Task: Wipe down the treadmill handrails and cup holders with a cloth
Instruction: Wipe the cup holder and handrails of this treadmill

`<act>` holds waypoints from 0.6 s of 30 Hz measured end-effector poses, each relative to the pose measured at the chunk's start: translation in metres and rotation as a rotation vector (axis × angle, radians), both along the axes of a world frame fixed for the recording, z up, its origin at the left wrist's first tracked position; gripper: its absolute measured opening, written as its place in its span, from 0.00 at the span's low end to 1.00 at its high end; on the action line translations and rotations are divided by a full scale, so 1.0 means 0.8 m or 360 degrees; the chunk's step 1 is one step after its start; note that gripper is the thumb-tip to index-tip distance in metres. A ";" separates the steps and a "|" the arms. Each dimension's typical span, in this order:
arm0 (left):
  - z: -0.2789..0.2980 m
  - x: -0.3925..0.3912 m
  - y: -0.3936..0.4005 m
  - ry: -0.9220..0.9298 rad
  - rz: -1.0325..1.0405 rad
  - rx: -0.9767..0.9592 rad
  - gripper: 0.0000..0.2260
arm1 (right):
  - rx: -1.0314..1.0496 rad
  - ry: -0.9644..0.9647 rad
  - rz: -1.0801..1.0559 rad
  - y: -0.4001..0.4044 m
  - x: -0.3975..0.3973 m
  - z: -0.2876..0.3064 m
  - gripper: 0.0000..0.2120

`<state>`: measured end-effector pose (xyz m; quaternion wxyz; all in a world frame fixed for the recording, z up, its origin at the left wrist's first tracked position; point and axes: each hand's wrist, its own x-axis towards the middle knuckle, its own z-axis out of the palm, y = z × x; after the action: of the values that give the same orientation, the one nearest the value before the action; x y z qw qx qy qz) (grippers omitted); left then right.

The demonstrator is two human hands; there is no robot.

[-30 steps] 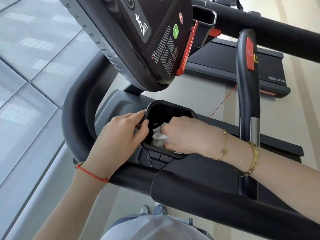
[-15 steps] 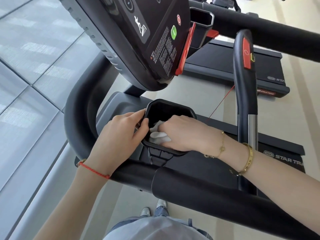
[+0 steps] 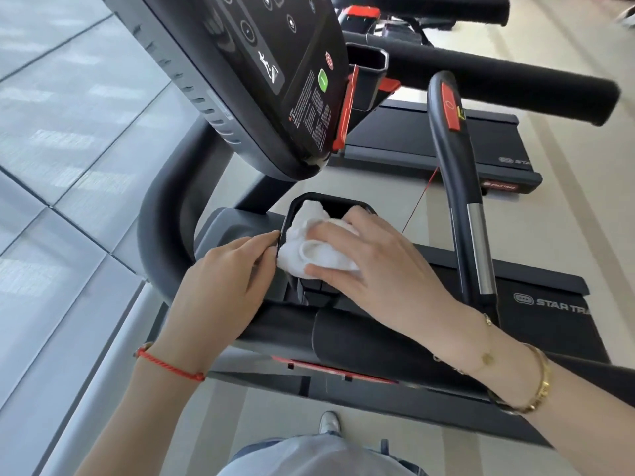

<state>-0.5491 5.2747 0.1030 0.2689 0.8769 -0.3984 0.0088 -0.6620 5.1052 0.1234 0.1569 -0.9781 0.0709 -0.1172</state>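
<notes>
Our right hand (image 3: 371,255), which was sunk in the cup holder (image 3: 343,203) a second ago, now lies higher with the white cloth (image 3: 311,245) bunched under its flat fingers across the near rim at frame centre, so we judge the well done and the rim in hand. Our left hand (image 3: 223,280) pinches the holder's left edge, closed on it. There is little room: the console (image 3: 275,80) overhangs above and the upright grip (image 3: 457,173) stands at right.

Two hands — left (image 3: 226,280), right (image 3: 381,259); one cloth (image 3: 309,242); one cup holder (image 3: 343,203).
</notes>
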 end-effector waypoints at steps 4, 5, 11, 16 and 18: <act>-0.010 -0.006 0.015 -0.0004 -0.0041 -0.0108 0.14 | 0.0012 -0.0093 -0.0117 -0.006 -0.031 -0.007 0.20; -0.012 -0.008 0.017 -0.0023 -0.0045 -0.0145 0.14 | 0.0025 -0.0117 -0.0160 -0.005 -0.036 -0.007 0.20; -0.016 -0.010 0.030 -0.0152 -0.0142 -0.0243 0.11 | -0.0117 -0.0221 -0.0078 0.062 -0.004 -0.003 0.19; -0.017 -0.015 0.058 -0.0223 -0.0188 -0.0262 0.09 | -0.0174 -0.0275 -0.0277 0.084 -0.030 -0.004 0.20; -0.016 -0.021 0.064 -0.0185 -0.0224 -0.0255 0.12 | -0.0139 -0.0291 -0.0408 0.086 -0.045 -0.002 0.21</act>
<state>-0.5663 5.3261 0.0898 0.3147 0.8203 -0.4720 0.0724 -0.6980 5.1736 0.1221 0.1039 -0.9521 0.1753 -0.2279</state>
